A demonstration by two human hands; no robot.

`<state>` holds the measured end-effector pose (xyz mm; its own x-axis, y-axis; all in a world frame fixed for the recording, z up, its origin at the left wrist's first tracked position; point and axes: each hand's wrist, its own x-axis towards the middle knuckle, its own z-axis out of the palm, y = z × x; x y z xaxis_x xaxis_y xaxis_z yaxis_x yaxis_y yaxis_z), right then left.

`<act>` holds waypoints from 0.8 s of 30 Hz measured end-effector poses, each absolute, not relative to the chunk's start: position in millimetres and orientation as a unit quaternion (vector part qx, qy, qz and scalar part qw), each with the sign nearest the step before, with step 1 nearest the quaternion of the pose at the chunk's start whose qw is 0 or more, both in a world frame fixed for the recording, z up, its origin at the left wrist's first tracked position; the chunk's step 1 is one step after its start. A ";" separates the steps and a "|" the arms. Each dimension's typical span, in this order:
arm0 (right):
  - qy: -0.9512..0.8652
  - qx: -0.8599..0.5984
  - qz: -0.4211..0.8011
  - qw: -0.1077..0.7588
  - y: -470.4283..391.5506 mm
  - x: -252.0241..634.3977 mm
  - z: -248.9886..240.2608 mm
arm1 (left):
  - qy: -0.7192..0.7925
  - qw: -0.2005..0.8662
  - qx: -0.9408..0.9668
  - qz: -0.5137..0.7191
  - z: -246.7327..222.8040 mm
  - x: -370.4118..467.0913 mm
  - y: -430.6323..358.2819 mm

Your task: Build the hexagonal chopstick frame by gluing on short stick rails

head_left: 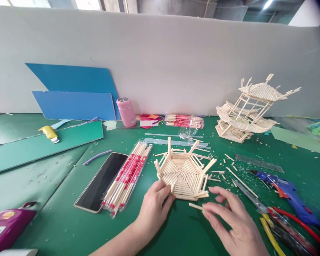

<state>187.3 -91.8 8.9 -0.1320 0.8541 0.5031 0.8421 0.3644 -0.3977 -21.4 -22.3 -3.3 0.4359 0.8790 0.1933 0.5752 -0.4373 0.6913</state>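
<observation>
A many-sided base of pale wooden sticks (180, 174) lies on the green table in front of me, with short posts rising from its corners. At its near left corner, the fingers of my left hand (156, 202) are closed around a post. My right hand (228, 217) is just off the near right side, thumb and finger pinching a short wooden stick (196, 206). That stick points left, slightly apart from the base's near edge. Its right end is hidden between the fingertips.
Right of the base lie pliers (274, 220), scissors (252, 195), a blue glue gun (288, 192) and stick offcuts. A wooden stick pavilion (252, 110) stands behind. To the left are packaged chopsticks (129, 174), a phone (101, 181) and a yellow cutter (50, 133). A pink canister (126, 113) stands near the wall.
</observation>
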 end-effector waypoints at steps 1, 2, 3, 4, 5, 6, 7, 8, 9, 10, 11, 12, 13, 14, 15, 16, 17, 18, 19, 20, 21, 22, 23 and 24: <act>-0.755 -0.563 0.009 0.336 -89.4 185.7 8.5 | 0.453 0.276 0.800 0.280 -3.7 -20.6 -21.3; -0.758 -0.562 0.012 0.331 -86.8 184.1 8.4 | 0.453 0.278 0.798 0.284 -4.5 -20.0 -20.6; -0.759 -0.562 0.014 0.327 -84.4 182.5 8.4 | 0.452 0.281 0.796 0.287 -5.6 -19.6 -20.0; -0.762 -0.561 0.018 0.323 -82.0 180.9 8.6 | 0.451 0.284 0.795 0.290 -6.6 -19.3 -19.5; -0.764 -0.560 0.024 0.320 -80.0 179.6 8.7 | 0.448 0.288 0.794 0.292 -7.4 -19.1 -19.3; -0.767 -0.558 0.034 0.315 -78.3 178.6 8.8 | 0.445 0.293 0.794 0.292 -7.8 -19.1 -19.1; -0.769 -0.557 0.047 0.311 -77.0 177.9 8.9 | 0.442 0.298 0.794 0.292 -7.5 -19.1 -19.0; -0.770 -0.555 0.062 0.308 -75.9 177.5 9.4 | 0.440 0.302 0.794 0.292 -6.4 -19.1 -18.8; -0.771 -0.553 0.078 0.307 -74.9 177.6 10.3 | 0.438 0.305 0.794 0.293 -4.4 -19.0 -18.5; -0.769 -0.551 0.093 0.310 -73.9 178.0 11.9 | 0.434 0.309 0.794 0.292 -1.4 -18.8 -17.9; -0.766 -0.549 0.106 0.316 -72.7 178.7 14.5 | 0.431 0.315 0.794 0.290 2.5 -18.5 -17.2; -0.763 -0.547 0.117 0.323 -71.2 179.7 18.1 | 0.429 0.322 0.794 0.285 7.3 -17.9 -16.3; -0.760 -0.546 0.126 0.330 -69.3 180.9 22.8 | 0.429 0.329 0.794 0.279 12.7 -17.2 -15.3; -0.755 -0.547 0.135 0.335 -67.2 182.3 28.2 | 0.431 0.334 0.794 0.271 18.6 -16.3 -14.1; -0.750 -0.551 0.143 0.337 -64.8 183.7 34.2 | 0.435 0.335 0.793 0.263 24.9 -15.4 -12.8; -0.744 -0.558 0.153 0.335 -62.3 185.2 40.4 | 0.440 0.333 0.793 0.256 31.1 -14.6 -11.5; -0.737 -0.565 0.165 0.332 -59.9 186.7 46.6 | 0.444 0.332 0.793 0.254 37.3 -13.8 -10.2; -0.732 -0.570 0.178 0.329 -57.6 188.3 52.4 | 0.447 0.331 0.791 0.254 43.2 -13.2 -8.8; -0.726 -0.574 0.192 0.326 -55.5 189.7 57.8 | 0.450 0.332 0.789 0.255 48.6 -12.8 -7.6; -0.720 -0.577 0.207 0.325 -53.6 191.1 62.5 | 0.452 0.333 0.786 0.259 53.6 -12.5 -6.3; -0.714 -0.578 0.221 0.326 -51.8 192.2 66.6 | 0.453 0.334 0.784 0.260 57.9 -12.4 -5.1; -0.708 -0.579 0.234 0.328 -50.1 193.1 70.0 | 0.453 0.335 0.783 0.263 61.6 -12.2 -3.9; -0.702 -0.580 0.245 0.332 -48.3 193.7 73.0 | 0.453 0.336 0.781 0.267 64.6 -11.9 -2.7; -0.695 -0.582 0.255 0.336 -46.4 194.0 75.5 | 0.452 0.338 0.779 0.274 66.8 -11.4 -1.5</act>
<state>194.0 -46.4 75.5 -0.0971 0.9805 0.1706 0.6379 0.1929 -0.7456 -11.4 -1.5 66.8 0.4415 0.8892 0.1199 0.5189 -0.3621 0.7744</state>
